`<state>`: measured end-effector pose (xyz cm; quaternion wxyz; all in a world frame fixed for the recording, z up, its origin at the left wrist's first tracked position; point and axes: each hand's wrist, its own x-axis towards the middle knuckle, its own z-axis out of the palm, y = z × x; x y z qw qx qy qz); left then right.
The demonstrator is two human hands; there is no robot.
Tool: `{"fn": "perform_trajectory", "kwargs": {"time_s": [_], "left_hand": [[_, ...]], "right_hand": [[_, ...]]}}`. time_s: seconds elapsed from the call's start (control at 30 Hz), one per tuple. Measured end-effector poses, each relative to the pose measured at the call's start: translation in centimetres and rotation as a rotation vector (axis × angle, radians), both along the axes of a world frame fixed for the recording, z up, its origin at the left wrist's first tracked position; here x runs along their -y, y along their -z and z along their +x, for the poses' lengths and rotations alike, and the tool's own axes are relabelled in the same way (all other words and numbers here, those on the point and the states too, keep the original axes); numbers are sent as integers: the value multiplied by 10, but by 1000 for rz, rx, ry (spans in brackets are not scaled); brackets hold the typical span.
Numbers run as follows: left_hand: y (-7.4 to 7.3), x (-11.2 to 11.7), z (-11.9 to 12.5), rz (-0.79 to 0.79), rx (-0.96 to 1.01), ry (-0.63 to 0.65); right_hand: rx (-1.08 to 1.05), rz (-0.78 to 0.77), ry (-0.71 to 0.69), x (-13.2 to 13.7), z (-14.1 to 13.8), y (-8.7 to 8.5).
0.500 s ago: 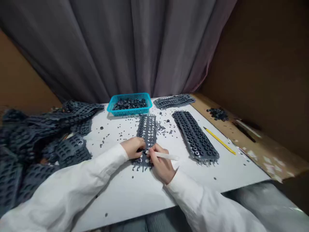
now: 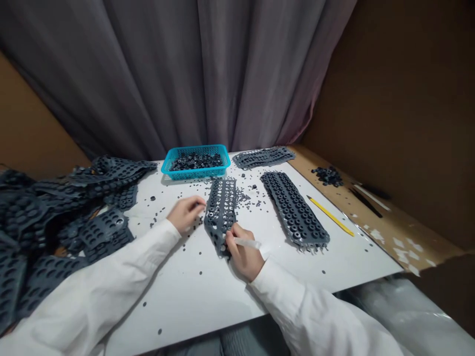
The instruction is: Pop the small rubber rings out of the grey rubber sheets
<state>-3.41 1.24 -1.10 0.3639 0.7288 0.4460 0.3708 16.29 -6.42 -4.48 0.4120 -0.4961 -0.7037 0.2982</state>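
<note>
My right hand [image 2: 245, 253] is closed around a slim white pen-like tool [image 2: 248, 242], its tip hidden by the fingers. Those fingers are at the near end of a dark grey rubber sheet [image 2: 224, 201] with rows of round holes, and that end looks bent and slightly raised. Left of the sheet, my left hand [image 2: 185, 212] hovers with thumb and fingertips pinched together; whatever they hold is too small to make out. Small dark bits lie scattered around the sheet.
A blue basket [image 2: 195, 174] of small black rubber parts stands at the back. On the right lie a studded rubber sheet [image 2: 295, 210], a yellow pencil-like tool [image 2: 330, 215] and a pile of black parts [image 2: 327, 176]. Rubber sheets [image 2: 100, 230] are heaped on the left.
My left hand has come off the sheet and moved left, fingers pinched. The sheet's near end has bent and shifted. My right hand keeps the white tool at about the same place.
</note>
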Motion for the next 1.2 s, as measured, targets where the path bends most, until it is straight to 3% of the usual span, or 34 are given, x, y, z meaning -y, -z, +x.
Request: {"fn": "perform_trajectory", "kwargs": {"time_s": [0.03,0.1,0.2,0.33,0.47,0.73,1.2], "left_hand": [[-1,-2,-7,-95,201,-120],[-2,0,-17,-343,556,-201],[2,20,-20,-686,870,-146],[8,47,-11,-879,1061,-84],[4,54,-3,-970,1171,-63],[0,55,5,-1077,1173,-275],[-8,76,14,-1041,1262,-99]], "right_hand": [[-21,-15,0,0,0,0],[-90,-63,-9,1,0,0],[-261,-134,2,0,-1,-3],[-421,-117,76,-4,-2,-12],[-422,-60,37,-14,-3,-24],[-377,-15,14,-34,-8,-32],[-117,242,-154,-11,-22,-17]]}}
